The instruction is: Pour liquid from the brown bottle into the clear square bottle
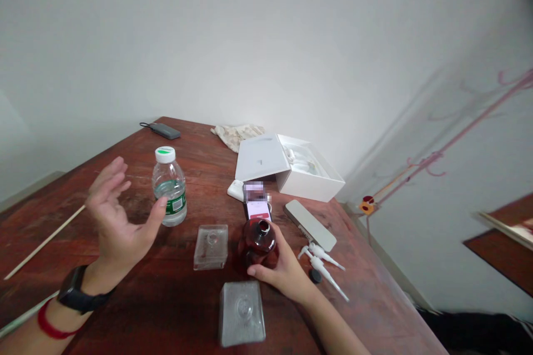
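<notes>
Pale wall (208,39) beyond, the bottle (256,243) gleams red-brown.

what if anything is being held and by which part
The right hand holds the brown bottle by its body; the left hand is open, holding nothing.

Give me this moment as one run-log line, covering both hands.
left hand: open, near water bottle | right hand: holding brown bottle, neck uncapped | nearby: two clear blocks, two white pumps
</notes>
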Available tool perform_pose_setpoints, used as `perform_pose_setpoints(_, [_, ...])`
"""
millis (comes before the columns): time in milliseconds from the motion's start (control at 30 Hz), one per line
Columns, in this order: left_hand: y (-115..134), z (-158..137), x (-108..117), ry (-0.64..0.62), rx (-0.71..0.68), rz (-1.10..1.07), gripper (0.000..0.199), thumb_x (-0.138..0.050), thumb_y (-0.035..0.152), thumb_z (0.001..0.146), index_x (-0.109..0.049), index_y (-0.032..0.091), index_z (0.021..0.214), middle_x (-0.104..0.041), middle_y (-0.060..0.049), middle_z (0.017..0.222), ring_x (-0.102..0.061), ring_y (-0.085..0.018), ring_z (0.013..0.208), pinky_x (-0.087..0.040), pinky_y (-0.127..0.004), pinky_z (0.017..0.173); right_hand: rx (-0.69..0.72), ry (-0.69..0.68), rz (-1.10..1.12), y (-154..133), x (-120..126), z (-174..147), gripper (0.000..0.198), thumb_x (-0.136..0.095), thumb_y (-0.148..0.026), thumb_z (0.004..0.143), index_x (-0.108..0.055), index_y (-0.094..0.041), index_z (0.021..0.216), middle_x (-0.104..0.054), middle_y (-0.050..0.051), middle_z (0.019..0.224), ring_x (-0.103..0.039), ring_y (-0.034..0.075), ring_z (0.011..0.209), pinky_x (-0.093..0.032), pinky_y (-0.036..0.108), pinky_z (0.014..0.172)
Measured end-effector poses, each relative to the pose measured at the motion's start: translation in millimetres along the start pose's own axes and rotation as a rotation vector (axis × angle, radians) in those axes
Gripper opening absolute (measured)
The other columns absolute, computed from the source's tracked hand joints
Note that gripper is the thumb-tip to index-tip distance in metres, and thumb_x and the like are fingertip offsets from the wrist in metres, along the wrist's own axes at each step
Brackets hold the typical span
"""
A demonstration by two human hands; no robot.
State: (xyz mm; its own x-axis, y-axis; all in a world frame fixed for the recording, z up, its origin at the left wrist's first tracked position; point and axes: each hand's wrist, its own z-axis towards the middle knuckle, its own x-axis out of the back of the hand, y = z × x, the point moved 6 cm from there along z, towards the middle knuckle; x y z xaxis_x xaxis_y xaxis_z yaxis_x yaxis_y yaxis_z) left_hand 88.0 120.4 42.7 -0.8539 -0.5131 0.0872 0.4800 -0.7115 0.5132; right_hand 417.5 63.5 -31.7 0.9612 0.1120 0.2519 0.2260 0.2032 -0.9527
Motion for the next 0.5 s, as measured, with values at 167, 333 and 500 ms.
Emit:
perform_pose_setpoints(167, [34.7, -19.7, -18.9, -0.331, -0.165, -0.15, 0.054, -0.072, 0.015, 0.097, -0.056, 0.037, 0.143, -0.067, -0.003, 0.153, -0.069, -0.033, 0.136, -0.059, -0.053, 0.116, -0.041, -0.033, 0.031, 11.0, 1.9, -0.5, 0.115, -0.101, -0.068, 0.066, -0.046, -0.025, 0.158, -0.063, 0.02, 0.154, -0.061, 0.042, 0.145, -0.043, 0.06, 0.126])
perform_pose_setpoints(333, [32.0, -55.4, -51.2, -0.806, -0.125, -0.087, 0.055, -0.07, 0.031, 0.104, -0.052, 0.03, 0.157, -0.058, -0.013, 0.166, -0.06, -0.036, 0.149, -0.049, -0.055, 0.126, -0.021, -0.039, 0.03, 13.0, 9.2, -2.2, 0.123, -0.096, -0.08, 0.062, -0.045, -0.027, 0.16, -0.056, 0.02, 0.163, -0.051, 0.045, 0.155, -0.033, 0.062, 0.132])
perform_pose_setpoints(500, [12.7, -70.7, -61.3, -0.966, 0.082, -0.106, 0.085, -0.083, 0.033, 0.091, -0.042, 0.03, 0.166, -0.063, -0.014, 0.162, -0.065, -0.037, 0.145, -0.049, -0.053, 0.125, 0.03, -0.005, 0.133, 2.9, 10.8, -2.6, 0.109, -0.086, -0.084, 0.074, -0.045, -0.03, 0.16, -0.057, 0.018, 0.163, -0.054, 0.044, 0.153, -0.039, 0.061, 0.129])
